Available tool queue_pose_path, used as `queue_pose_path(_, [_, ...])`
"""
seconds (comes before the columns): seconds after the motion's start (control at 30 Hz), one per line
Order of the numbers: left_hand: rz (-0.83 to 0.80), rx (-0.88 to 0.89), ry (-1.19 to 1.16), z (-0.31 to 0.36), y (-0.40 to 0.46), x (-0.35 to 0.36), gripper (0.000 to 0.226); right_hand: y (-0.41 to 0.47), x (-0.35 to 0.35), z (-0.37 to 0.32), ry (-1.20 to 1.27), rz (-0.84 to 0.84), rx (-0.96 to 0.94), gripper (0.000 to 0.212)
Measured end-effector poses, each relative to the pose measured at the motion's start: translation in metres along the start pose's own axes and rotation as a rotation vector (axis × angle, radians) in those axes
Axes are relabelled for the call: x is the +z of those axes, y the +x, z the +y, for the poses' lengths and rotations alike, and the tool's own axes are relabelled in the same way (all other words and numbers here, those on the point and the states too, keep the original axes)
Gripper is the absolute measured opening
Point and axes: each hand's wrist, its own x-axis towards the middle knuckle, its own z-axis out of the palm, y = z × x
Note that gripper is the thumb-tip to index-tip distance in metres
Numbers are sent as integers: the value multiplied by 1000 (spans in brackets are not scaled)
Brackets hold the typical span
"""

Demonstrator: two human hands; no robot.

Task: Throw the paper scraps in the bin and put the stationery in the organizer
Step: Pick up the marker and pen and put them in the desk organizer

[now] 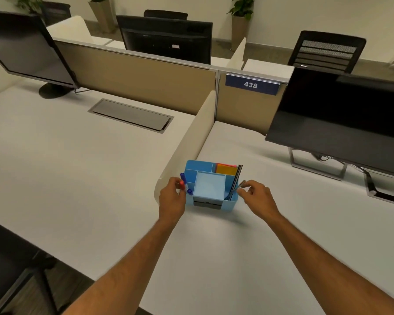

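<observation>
Blue organizer (210, 186) on white desk (100, 178), beside a low divider (187, 142). L hand (171, 196) grips markers (183, 181) at its left edge; R hand (257, 196) pinches a pen (234, 189) slanting into right slot. Orange notes (226, 170) at back, monitor (341, 121) to the right

Organizer (212, 196) sits on the desk (214, 246), just right of the near end of the divider panel (187, 142). Left hand (172, 197) at its left wall w/ markers (184, 181), right hand (258, 196) at its right wall, fingertips on pens (233, 189) standing in the right-side slot. Sticky notes (226, 169) in the back-right compartment. Monitor (344, 123) behind & right, well apart; another monitor (25, 48) far left, behind the cable hatch (131, 114).
</observation>
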Motion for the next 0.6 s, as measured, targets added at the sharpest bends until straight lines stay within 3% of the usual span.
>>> queue_pose_path(0.17, [-6, -53, -56, -1, -7, 2, 31, -11, -5, 6, -13, -21, -8, 26])
queue_pose_path(0.37, [73, 47, -130, 17, -35, -15, 26, -42, -14, -1, 56, 165, -29, 28])
queue_pose_path(0.6, [155, 163, -136, 45, -121, -48, 34, -103, -49, 1, 113, 205, -244, 33])
